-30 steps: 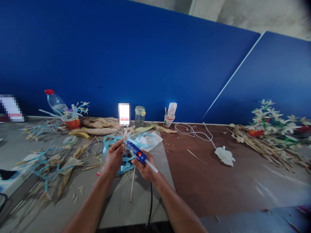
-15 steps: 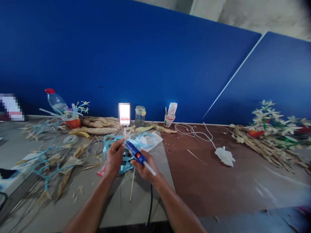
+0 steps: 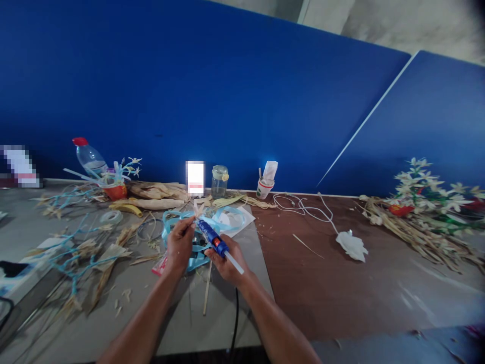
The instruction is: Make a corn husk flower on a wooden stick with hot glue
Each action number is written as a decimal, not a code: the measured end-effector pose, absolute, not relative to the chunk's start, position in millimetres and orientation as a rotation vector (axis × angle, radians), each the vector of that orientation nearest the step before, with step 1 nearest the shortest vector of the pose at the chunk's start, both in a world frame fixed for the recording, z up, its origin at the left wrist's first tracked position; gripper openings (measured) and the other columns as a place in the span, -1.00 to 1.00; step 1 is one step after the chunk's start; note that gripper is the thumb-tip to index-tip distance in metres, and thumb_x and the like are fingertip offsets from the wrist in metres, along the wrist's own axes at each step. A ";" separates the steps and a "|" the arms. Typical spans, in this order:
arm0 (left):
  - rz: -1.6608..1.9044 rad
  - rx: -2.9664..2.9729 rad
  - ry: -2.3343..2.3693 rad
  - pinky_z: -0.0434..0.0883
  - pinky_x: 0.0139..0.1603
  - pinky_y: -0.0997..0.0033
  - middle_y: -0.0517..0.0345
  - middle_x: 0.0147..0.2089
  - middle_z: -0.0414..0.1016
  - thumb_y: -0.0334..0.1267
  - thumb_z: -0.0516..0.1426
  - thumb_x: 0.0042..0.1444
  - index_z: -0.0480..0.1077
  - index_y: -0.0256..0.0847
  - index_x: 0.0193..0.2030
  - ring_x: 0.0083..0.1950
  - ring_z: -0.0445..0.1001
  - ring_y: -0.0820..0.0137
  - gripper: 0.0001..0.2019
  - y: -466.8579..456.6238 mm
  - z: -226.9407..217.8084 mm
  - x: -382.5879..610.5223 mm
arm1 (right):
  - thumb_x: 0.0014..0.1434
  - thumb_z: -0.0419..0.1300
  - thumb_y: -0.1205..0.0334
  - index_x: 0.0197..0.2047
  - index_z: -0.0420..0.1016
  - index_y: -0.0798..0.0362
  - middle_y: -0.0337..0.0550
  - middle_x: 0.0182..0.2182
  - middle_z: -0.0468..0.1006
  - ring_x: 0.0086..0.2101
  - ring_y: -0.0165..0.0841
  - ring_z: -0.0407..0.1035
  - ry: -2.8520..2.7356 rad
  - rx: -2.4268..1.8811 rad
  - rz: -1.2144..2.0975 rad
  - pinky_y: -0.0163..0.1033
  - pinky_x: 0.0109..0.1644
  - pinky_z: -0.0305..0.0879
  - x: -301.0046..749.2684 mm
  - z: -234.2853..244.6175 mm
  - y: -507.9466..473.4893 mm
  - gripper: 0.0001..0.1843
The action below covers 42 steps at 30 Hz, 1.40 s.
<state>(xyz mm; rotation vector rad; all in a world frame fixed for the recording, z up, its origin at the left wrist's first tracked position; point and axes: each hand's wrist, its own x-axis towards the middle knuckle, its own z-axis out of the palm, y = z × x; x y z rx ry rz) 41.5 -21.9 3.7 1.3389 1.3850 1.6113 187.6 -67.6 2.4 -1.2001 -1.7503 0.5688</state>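
My right hand is wrapped round a blue hot glue gun, with a white glue stick poking out of its back end. The gun's nozzle points up and left, close to the fingertips of my left hand. Those fingers pinch a small pale husk flower whose petals stand above them; its lower part is hidden. Beneath both hands lies a tangle of light blue ribbon, and a pink packet shows beside my left wrist.
Blue-wrapped branches and dried husks spread over the left side. A glass jar, a white cup and a lit phone stand along the blue partition. A white cable and white flowers lie right.
The whole view has shifted very slightly. My hands, the glue gun and the flower keep nearly the same position against each other.
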 end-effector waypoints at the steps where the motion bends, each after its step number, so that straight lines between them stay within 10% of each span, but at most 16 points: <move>1: 1.619 1.347 1.390 0.33 -0.19 0.41 0.15 -0.28 0.46 -0.24 0.12 -0.06 0.50 -0.22 -0.25 -0.24 0.40 0.39 -0.76 -21.6 3.1 41.5 | 0.08 0.12 -0.01 -0.45 0.24 0.05 -0.26 -0.57 0.31 -0.55 -0.44 0.20 -1.750 -1.200 0.575 -0.35 -0.49 0.12 187.6 2.3 -67.7 -0.70; 42: 1.590 1.544 1.509 0.34 -0.11 0.34 0.12 -0.25 0.49 -0.28 0.06 0.02 0.49 -0.20 -0.25 -0.17 0.43 0.35 -0.78 -19.9 -1.8 40.5 | 0.08 0.12 0.03 -0.43 0.26 0.06 -0.23 -0.55 0.35 -0.54 -0.42 0.23 -1.753 -1.266 0.485 -0.35 -0.49 0.08 183.7 -1.7 -69.6 -0.74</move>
